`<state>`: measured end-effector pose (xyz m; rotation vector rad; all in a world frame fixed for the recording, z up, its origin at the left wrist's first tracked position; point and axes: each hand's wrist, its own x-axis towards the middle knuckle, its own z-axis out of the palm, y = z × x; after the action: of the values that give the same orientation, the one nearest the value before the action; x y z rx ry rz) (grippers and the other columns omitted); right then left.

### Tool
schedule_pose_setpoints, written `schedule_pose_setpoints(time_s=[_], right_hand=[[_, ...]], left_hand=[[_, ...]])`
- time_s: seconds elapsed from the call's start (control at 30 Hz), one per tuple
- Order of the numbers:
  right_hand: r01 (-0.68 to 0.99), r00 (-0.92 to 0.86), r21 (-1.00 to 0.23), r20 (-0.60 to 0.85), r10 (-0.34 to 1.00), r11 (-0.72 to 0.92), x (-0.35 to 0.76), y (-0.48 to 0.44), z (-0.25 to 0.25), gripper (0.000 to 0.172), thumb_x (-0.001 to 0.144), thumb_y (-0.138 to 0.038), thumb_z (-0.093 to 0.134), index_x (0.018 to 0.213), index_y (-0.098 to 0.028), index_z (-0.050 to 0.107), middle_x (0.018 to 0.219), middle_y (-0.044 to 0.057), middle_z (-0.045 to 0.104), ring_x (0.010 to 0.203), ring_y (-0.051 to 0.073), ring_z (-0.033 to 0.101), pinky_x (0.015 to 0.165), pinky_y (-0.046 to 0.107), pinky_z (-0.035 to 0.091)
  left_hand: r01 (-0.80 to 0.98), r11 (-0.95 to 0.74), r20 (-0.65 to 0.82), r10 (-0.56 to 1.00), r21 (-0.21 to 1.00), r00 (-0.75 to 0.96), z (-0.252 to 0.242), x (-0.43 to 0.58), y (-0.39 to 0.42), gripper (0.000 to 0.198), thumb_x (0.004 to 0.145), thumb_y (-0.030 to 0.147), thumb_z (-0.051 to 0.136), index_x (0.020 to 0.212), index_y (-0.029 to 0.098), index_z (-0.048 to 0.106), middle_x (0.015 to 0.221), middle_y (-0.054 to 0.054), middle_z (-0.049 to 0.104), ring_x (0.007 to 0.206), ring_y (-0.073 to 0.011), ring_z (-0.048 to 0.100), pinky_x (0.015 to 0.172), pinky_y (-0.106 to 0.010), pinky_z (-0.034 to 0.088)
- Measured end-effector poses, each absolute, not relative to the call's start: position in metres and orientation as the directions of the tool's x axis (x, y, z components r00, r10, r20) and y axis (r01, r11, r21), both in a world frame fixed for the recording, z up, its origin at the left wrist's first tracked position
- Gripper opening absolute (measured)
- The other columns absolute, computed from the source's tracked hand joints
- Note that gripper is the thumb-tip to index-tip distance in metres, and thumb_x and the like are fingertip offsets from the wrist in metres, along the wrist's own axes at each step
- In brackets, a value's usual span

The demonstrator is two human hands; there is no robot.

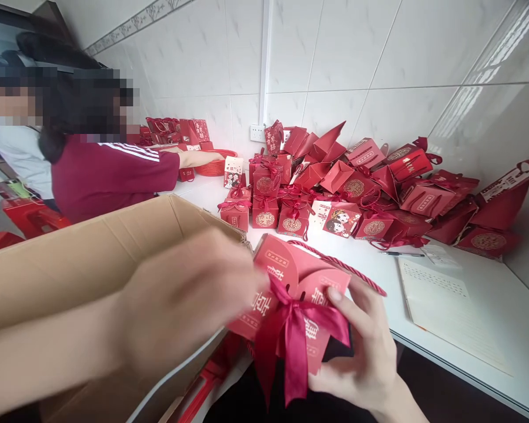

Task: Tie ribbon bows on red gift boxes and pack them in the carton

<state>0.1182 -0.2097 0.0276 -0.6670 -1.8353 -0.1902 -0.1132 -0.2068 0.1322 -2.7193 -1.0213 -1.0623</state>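
- Now, red box (311, 282) is btwn hands, nr bench (352, 255) edge; long axis unclear.
- R hand (372, 338) grips its R side.
- L hand (189, 296) blurred, L of bow (294, 314); can't tell if gripping.

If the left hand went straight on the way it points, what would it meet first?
Likely the red box in the right hand; the left hand is blurred, so any gap is unclear.

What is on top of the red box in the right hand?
A ribbon bow crosses the red box, over printed flaps; what the bow covers cannot be seen.
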Motion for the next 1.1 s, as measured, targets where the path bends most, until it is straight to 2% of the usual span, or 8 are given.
schedule_pose_setpoints(time_s=[0.03, 0.1, 0.2, 0.33, 0.5, 0.8, 0.97, 1.1], right_hand=[[0.472, -0.196, -0.308, 0.877, 0.439, 0.826, 0.117, -0.209, 0.027, 0.079, 0.069, -0.041, 0.073, 0.137, -0.02, 0.037, 0.121, 0.017, 0.047, 0.112, 0.034, 0.052, 0.081, 0.046, 0.055], [0.276, -0.163, -0.619, 0.724, 0.67, 0.736, 0.113, -0.207, 0.025, 0.065, 0.074, -0.041, 0.067, 0.132, -0.024, 0.042, 0.124, 0.015, 0.051, 0.109, 0.032, 0.057, 0.078, 0.043, 0.057], [-0.144, -0.253, -0.938, 0.344, 0.904, 0.316, 0.106, -0.202, 0.023, 0.042, 0.088, -0.046, 0.048, 0.124, -0.024, 0.051, 0.113, 0.013, 0.063, 0.09, 0.025, 0.067, 0.065, 0.038, 0.059], [-0.391, -0.553, -0.873, -0.03, 0.833, -0.291, 0.098, -0.194, 0.017, 0.059, 0.092, -0.058, 0.022, 0.117, -0.018, 0.057, 0.091, 0.012, 0.07, 0.081, 0.024, 0.07, 0.064, 0.041, 0.058], [-0.437, -0.625, -0.761, -0.126, 0.771, -0.478, 0.093, -0.189, 0.014, 0.069, 0.086, -0.069, 0.02, 0.112, -0.017, 0.056, 0.089, 0.011, 0.07, 0.084, 0.022, 0.069, 0.075, 0.046, 0.055], [-0.352, -0.399, -0.91, -0.064, 0.915, -0.218, 0.094, -0.18, -0.002, 0.065, 0.09, -0.063, 0.015, 0.12, -0.019, 0.053, 0.097, 0.013, 0.069, 0.087, 0.024, 0.069, 0.07, 0.042, 0.057], [-0.055, -0.217, -0.934, 0.356, 0.909, 0.353, 0.073, -0.15, 0.003, 0.06, 0.087, -0.062, 0.036, 0.131, -0.021, 0.043, 0.122, 0.013, 0.059, 0.113, 0.027, 0.057, 0.088, 0.043, 0.051], [0.042, -0.163, -0.802, 0.583, 0.796, 0.596, 0.065, -0.124, 0.013, 0.059, 0.086, -0.06, 0.044, 0.132, -0.024, 0.041, 0.131, 0.013, 0.05, 0.116, 0.027, 0.054, 0.091, 0.043, 0.05]], left_hand=[[0.668, -0.728, 0.645, 0.585, 0.152, 0.491, 0.135, -0.117, -0.195, 0.01, 0.083, 0.025, 0.056, 0.093, 0.026, 0.058, 0.085, 0.002, 0.06, 0.08, -0.0147, 0.059, 0.074, -0.03, 0.053], [0.734, -0.595, 0.52, 0.762, 0.327, 0.386, 0.138, -0.122, -0.173, 0.026, 0.086, 0.038, 0.049, 0.107, 0.024, 0.054, 0.098, 0.0, 0.06, 0.089, -0.016, 0.059, 0.079, -0.03, 0.051], [0.673, -0.422, 0.113, 0.885, 0.607, 0.452, 0.14, -0.12, -0.153, 0.046, 0.089, 0.052, 0.034, 0.123, 0.024, 0.049, 0.113, -0.003, 0.062, 0.1, -0.0202, 0.06, 0.082, -0.033, 0.051], [0.679, -0.45, -0.119, 0.778, 0.579, 0.617, 0.15, -0.108, -0.136, 0.047, 0.085, 0.055, 0.042, 0.119, 0.027, 0.057, 0.112, -0.001, 0.066, 0.107, -0.022, 0.059, 0.086, -0.031, 0.048], [0.722, -0.34, -0.346, 0.705, 0.602, 0.62, 0.157, -0.095, -0.115, 0.056, 0.086, 0.06, 0.032, 0.119, 0.025, 0.06, 0.107, -0.004, 0.068, 0.095, -0.0207, 0.063, 0.078, -0.028, 0.051], [0.58, -0.391, -0.268, 0.613, 0.714, 0.743, 0.142, -0.1, -0.099, 0.054, 0.09, 0.056, 0.025, 0.125, 0.029, 0.054, 0.112, -0.001, 0.067, 0.112, -0.0187, 0.056, 0.087, -0.028, 0.047], [0.686, -0.372, -0.208, 0.768, 0.625, 0.606, 0.152, -0.133, -0.103, 0.065, 0.075, 0.06, 0.054, 0.13, 0.027, 0.048, 0.125, -0.003, 0.06, 0.116, -0.0251, 0.054, 0.089, -0.032, 0.046], [0.565, -0.344, -0.04, 0.829, 0.75, 0.558, 0.125, -0.188, -0.103, 0.085, 0.07, 0.054, 0.063, 0.141, 0.024, 0.026, 0.13, -0.007, 0.054, 0.114, -0.0259, 0.055, 0.088, -0.034, 0.048]])
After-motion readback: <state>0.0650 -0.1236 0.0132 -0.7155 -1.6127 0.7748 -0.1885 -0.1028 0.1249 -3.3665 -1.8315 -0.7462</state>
